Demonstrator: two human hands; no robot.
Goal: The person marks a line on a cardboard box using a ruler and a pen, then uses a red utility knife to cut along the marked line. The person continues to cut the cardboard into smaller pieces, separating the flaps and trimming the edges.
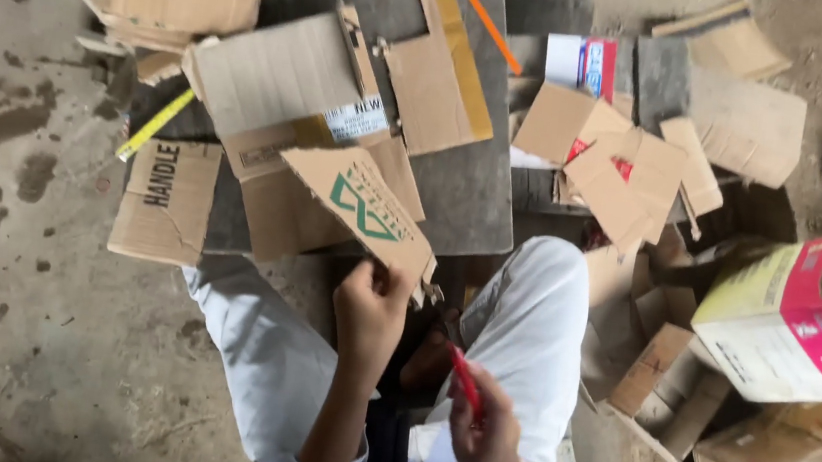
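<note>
Soft even daylight, slight motion blur

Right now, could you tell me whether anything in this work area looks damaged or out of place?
Yes. Torn cardboard pieces lie scattered askew over the grey slab and dirt floor. The pink and yellow box sits tilted on the scrap heap. The left hand pinches a ragged-edged cardboard sheet; the right hand holds a red tool.

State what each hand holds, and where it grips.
Left hand: brown cardboard piece with green emblem, gripped at its lower edge. Right hand: thin red tool, by its lower end.
</note>
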